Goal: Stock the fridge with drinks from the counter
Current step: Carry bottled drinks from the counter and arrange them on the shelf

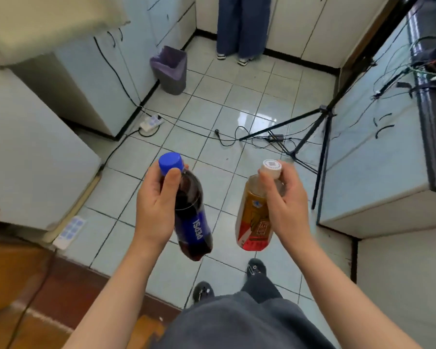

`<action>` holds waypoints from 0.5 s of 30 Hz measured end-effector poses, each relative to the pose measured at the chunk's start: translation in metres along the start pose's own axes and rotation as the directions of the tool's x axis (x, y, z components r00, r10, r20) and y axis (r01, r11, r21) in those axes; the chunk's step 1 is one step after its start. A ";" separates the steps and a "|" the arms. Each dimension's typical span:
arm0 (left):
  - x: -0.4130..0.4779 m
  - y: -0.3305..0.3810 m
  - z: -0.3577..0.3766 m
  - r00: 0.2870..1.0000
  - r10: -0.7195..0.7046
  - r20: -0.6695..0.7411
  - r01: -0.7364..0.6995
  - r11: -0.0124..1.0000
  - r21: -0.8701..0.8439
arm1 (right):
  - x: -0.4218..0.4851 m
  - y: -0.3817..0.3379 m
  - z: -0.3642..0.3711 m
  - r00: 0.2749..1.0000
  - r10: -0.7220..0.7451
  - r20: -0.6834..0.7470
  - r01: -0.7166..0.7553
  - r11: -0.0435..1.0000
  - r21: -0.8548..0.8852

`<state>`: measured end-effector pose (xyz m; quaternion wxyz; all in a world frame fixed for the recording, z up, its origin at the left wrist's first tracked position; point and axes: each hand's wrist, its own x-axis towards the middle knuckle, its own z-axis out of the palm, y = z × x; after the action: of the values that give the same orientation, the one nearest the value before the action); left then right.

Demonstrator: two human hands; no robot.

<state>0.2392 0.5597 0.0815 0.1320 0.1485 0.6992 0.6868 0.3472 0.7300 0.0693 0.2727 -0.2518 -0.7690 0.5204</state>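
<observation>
The person carries both drinks over the pale tiled floor, likely bound for the fridge: left hand at eleven o'clock, fingers curled round the neck of the blue-capped dark cola plastic bottle, right hand at one o'clock, fingers pinching the neck of the white-capped amber tea plastic bottle.

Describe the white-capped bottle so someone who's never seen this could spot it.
Above the pale tiled floor, two hands each hold a bottle near its cap. The white-capped bottle is in the right hand. Unlike the dark Pepsi bottle with a blue cap in the left hand, it holds amber drink and wears a gold and red label.
</observation>
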 end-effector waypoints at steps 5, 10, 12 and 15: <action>0.020 -0.010 -0.053 0.981 -0.008 -0.194 0.005 1.000 -0.016 | 0.032 -0.015 0.072 0.981 -0.053 0.188 0.049 0.998 0.026; 0.052 -0.016 -0.099 0.923 -0.022 -0.385 0.013 1.000 -0.026 | 0.078 -0.027 0.151 0.922 -0.111 0.371 0.095 0.994 0.062; 0.069 -0.016 -0.120 0.884 -0.009 -0.467 0.004 1.000 -0.012 | 0.100 -0.032 0.186 0.891 -0.137 0.433 0.105 0.990 0.097; 0.097 -0.014 -0.151 0.805 -0.014 -0.593 0.022 1.000 0.005 | 0.135 -0.047 0.239 0.843 -0.181 0.506 0.128 0.982 0.139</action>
<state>0.0909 0.4585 0.0722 -0.0872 -0.0791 0.7109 0.6934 0.0822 0.6468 0.0606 0.1096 -0.0264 -0.8048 0.5828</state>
